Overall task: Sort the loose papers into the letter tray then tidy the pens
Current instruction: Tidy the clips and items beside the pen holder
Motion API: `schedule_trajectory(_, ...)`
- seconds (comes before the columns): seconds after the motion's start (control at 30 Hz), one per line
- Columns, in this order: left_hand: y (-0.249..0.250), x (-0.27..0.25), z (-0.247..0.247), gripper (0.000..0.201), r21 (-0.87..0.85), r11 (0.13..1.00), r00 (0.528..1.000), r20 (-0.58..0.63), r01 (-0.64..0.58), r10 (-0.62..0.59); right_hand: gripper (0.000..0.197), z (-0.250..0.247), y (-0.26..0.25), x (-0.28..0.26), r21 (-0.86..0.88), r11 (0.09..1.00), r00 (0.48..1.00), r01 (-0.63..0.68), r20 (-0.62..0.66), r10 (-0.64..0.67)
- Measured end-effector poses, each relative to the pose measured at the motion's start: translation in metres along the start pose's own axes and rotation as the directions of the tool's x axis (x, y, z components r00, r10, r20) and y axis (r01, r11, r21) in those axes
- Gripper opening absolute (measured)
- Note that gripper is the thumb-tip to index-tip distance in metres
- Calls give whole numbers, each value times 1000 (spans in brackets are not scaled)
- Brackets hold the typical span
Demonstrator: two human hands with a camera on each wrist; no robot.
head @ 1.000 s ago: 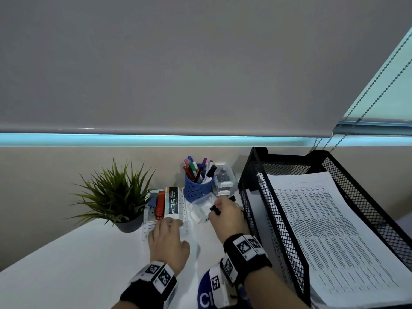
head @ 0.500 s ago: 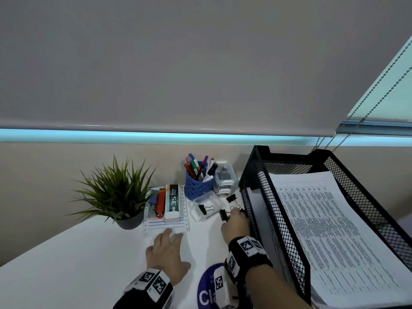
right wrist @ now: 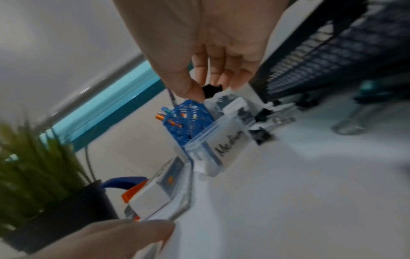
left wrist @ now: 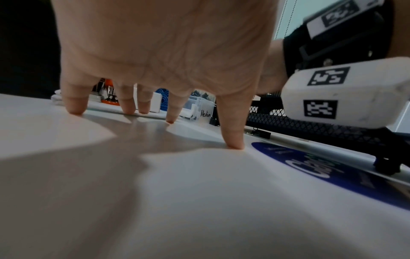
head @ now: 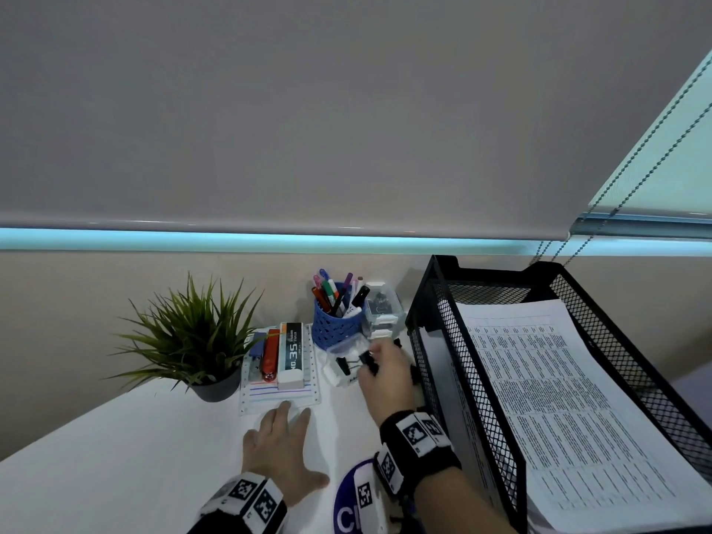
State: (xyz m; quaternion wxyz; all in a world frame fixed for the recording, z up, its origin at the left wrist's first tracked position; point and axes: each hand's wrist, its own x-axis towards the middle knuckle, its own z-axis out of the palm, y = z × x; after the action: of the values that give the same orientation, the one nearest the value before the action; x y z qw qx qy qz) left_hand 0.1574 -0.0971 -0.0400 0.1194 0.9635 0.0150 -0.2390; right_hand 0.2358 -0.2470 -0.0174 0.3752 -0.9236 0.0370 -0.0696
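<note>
My right hand point(head: 379, 366) pinches a black binder clip point(right wrist: 211, 90) between thumb and fingers, just above a small clear box labelled "Medium" point(head: 341, 366) point(right wrist: 219, 147). Behind the box stands a blue pen cup point(head: 334, 327) point(right wrist: 188, 119) full of coloured pens point(head: 339, 291). At the right, the black mesh letter tray point(head: 435, 333) holds a stack of printed papers point(head: 558, 410). My left hand point(head: 283, 437) point(left wrist: 155, 70) lies flat on the white table, fingers spread, fingertips point(left wrist: 233, 143) pressing down, holding nothing.
A potted plant point(head: 196, 341) stands at the left. Beside it, a clear tray point(head: 279, 398) holds a stapler and a staple box. More binder clips point(right wrist: 264, 119) lie by the letter tray's foot. A blue round sticker point(left wrist: 321, 168) is on the table near my wrists.
My left hand slid back off the clear tray onto the bare table. My right hand dipped to the loose clips beside the letter tray and came back to the Medium box with one.
</note>
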Motion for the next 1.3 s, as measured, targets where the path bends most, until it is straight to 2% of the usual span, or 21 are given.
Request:
schedule_trajectory(0.1,-1,-1,0,102,-8,1000,1000,6,-4,4,19,7,-14,8,-11,993,986,117,117,-115)
schedule_trajectory(0.17,-2,-2,0,101,-12,1000,1000,14,-9,9,17,11,-13,13,-15,994,984,109,140,-106)
schedule_trajectory(0.23,-3,-3,1,100,-19,1000,1000,26,-12,12,20,12,-7,14,25,999,996,47,81,-49)
schedule_trajectory(0.33,-5,-3,1,99,-26,1000,999,42,-17,18,24,7,9,12,73,981,983,-179,-35,182)
schedule_trajectory(0.4,-5,-3,1,99,-29,999,999,48,-15,17,32,6,23,13,2,951,951,-308,1,308)
schedule_trajectory(0.43,-4,-3,2,99,-30,999,999,49,-14,16,39,8,29,13,-73,943,942,-325,59,330)
schedule_trajectory(0.5,-4,-3,2,99,-31,999,999,48,-12,13,49,12,36,12,-254,926,930,-280,166,327)
schedule_trajectory(0.57,-4,-3,3,99,-36,999,999,46,-9,10,45,14,37,10,-363,907,934,-213,196,298)
schedule_trajectory(0.63,-4,-3,3,99,-41,999,999,42,-8,10,35,14,36,10,-385,902,946,-195,170,277)
schedule_trajectory(0.7,-4,-3,3,99,-42,999,999,43,-8,10,31,13,34,7,-365,899,935,-240,163,315)
schedule_trajectory(0.8,-4,-4,3,99,-38,999,998,54,-8,10,27,9,31,-1,-197,919,925,-342,104,366)
schedule_trajectory(0.87,-4,-3,2,99,-34,999,998,64,-11,13,23,3,21,-7,-88,949,953,-302,15,304)
schedule_trajectory(0.93,-4,-3,2,98,-33,999,997,73,-15,17,21,0,5,-6,-60,979,981,-192,-31,191)
schedule_trajectory(1.07,-3,-2,2,99,-38,999,997,77,-14,17,31,8,-18,9,-149,989,999,-15,36,21)
schedule_trajectory(1.2,-5,0,6,98,-36,999,998,63,-18,20,35,15,-17,16,-250,968,988,-24,143,62)
schedule_trajectory(1.3,-6,0,8,97,-31,999,999,30,-24,25,47,12,-10,7,-288,956,984,-48,152,95)
